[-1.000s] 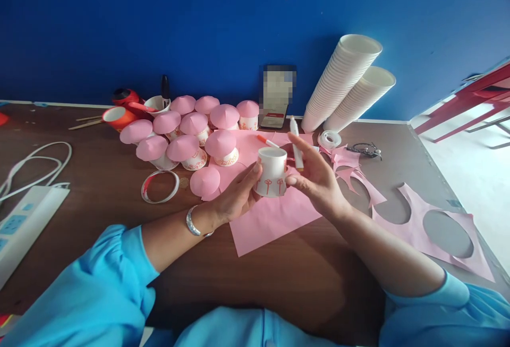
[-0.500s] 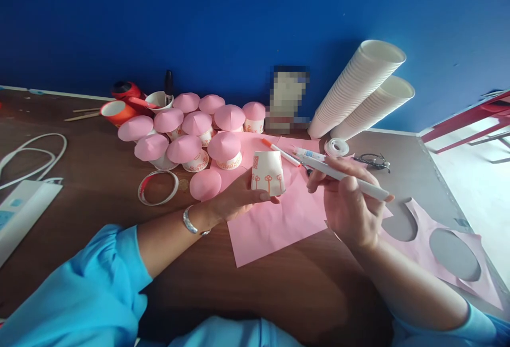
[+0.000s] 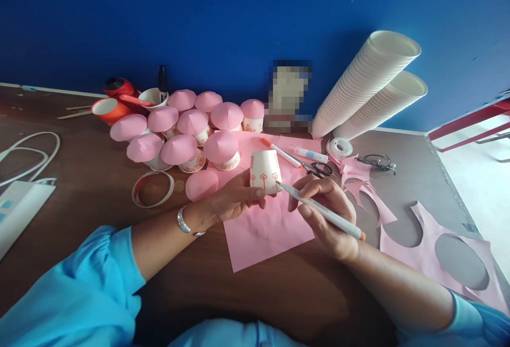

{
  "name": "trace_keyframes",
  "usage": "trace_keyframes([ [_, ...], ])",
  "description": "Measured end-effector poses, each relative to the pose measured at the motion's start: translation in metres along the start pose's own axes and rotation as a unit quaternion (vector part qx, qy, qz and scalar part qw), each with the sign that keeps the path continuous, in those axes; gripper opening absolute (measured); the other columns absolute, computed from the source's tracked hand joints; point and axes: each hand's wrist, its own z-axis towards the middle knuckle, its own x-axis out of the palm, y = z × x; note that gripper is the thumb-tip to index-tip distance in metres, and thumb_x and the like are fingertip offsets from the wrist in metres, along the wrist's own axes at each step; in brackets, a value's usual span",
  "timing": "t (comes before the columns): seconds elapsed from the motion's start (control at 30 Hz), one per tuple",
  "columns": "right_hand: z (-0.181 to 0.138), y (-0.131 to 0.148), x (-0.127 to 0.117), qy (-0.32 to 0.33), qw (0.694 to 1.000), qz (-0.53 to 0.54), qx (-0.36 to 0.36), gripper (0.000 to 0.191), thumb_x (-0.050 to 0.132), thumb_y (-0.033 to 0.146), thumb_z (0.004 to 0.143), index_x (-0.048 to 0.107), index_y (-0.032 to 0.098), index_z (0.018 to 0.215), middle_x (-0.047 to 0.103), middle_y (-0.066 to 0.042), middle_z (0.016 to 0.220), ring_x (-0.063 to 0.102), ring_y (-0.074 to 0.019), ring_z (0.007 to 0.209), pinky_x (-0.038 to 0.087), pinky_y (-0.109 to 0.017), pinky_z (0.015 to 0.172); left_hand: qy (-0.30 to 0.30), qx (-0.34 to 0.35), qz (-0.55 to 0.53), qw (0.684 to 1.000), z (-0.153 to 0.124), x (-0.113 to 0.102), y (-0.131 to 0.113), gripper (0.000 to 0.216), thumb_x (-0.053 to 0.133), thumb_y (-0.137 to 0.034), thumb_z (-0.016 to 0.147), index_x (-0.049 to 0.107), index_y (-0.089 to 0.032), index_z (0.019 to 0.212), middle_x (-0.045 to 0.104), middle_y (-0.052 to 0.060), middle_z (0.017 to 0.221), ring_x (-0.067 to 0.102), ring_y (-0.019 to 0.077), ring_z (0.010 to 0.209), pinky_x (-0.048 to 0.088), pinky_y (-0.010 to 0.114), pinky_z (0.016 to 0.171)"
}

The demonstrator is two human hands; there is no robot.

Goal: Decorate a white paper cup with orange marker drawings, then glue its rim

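Note:
My left hand point(image 3: 235, 198) holds a small white paper cup point(image 3: 265, 163), its fingers around the lower left side. Orange-red flower drawings and a patterned patch show on the cup. In my right hand point(image 3: 332, 211) is a white marker point(image 3: 324, 214), its tip at the lower right of the cup beside a drawn flower. Below both hands lies a pink paper sheet point(image 3: 255, 240). Close to my left wrist rests a loose pink paper cone point(image 3: 202, 185). Several decorated cups with pink cone tops point(image 3: 221, 147) stand behind it.
Two tall stacks of paper cups point(image 3: 366, 81) lean at the blue wall. Scissors point(image 3: 319, 169), an orange-capped marker point(image 3: 281, 153), a glue stick point(image 3: 311, 154), a clear tape roll point(image 3: 340, 147), glasses point(image 3: 376, 162) and pink scraps point(image 3: 430, 246) lie rightward. A tape ring point(image 3: 152, 189) and power strip point(image 3: 26, 209) lie left.
My right hand has moved left and down, bringing the marker tip to the cup. The cup has turned slightly in my left hand. The scissors show more fully now.

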Motion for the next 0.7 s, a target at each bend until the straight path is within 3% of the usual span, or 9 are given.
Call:
trace_keyframes([
  [0.13, -0.0006, 0.0058, -0.0028, 0.000, 0.995, -0.090, -0.029, 0.005, 0.061, 0.019, 0.096, 0.063, 0.023, 0.098, 0.065, -0.002, 0.079, 0.062, -0.0184, 0.068, 0.051, -0.033, 0.059, 0.011, -0.005, 0.029, 1.000, -0.0006, 0.0033, -0.0006, 0.050, 0.094, -0.027, 0.067, 0.065, -0.020, 0.108, 0.062, -0.002, 0.083, 0.053, 0.0100, 0.070, 0.043, 0.022, 0.058],
  [0.37, -0.0024, 0.0008, -0.0004, 0.045, 0.950, -0.224, -0.211, 0.030, 0.062, 0.006, 0.083, 0.064, 0.024, 0.106, 0.066, -0.001, 0.071, 0.065, -0.0181, 0.057, 0.048, -0.029, 0.046, -0.005, 0.007, 0.110, 0.994, -0.0034, 0.0065, -0.0030, 0.043, 0.089, -0.032, 0.074, 0.062, -0.018, 0.105, 0.058, -0.002, 0.081, 0.052, 0.0106, 0.069, 0.046, 0.022, 0.056],
  [0.7, 0.0004, 0.0038, -0.0027, 0.043, 0.945, -0.254, -0.200, 0.029, 0.060, 0.007, 0.085, 0.061, 0.026, 0.107, 0.067, -0.001, 0.070, 0.066, -0.0183, 0.056, 0.052, -0.029, 0.049, 0.012, 0.000, 0.120, 0.993, -0.0028, 0.0087, -0.0084, 0.039, 0.088, -0.036, 0.075, 0.062, -0.018, 0.097, 0.058, -0.001, 0.083, 0.054, 0.0124, 0.073, 0.048, 0.022, 0.056],
])
